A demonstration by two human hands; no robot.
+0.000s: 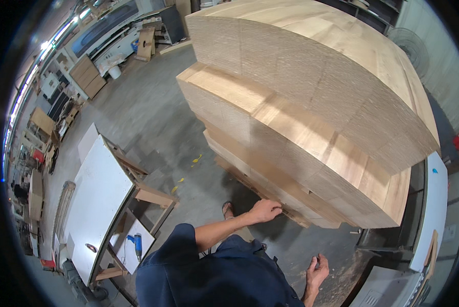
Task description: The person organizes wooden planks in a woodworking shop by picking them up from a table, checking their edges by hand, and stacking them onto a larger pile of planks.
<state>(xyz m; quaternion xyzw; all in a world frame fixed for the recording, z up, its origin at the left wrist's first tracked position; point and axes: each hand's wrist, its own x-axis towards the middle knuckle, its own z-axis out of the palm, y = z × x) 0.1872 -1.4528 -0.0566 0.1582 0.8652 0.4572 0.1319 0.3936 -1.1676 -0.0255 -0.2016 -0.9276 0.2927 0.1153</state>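
Stacks of large light-wood boards (311, 71) fill the right half, glued up from strips and stepped in layers, with the uppermost nearest the top. My left hand (265, 211) reaches to the near side of the lowest boards, by the edge of a rough thin board (290, 215). Its fingers are curled together at that edge; whether anything small is between them is hidden. Lower right, my right hand (317, 273) hangs away from the boards, fingers loosely bent and apart, with nothing seen in it.
A white-topped wooden table (99, 189) stands on the left, a blue heat gun-like tool (138, 246) on its lower shelf. A metal frame with a white top (434, 204) is at right. Yellow scraps (196, 159) lie on the grey floor (142, 110).
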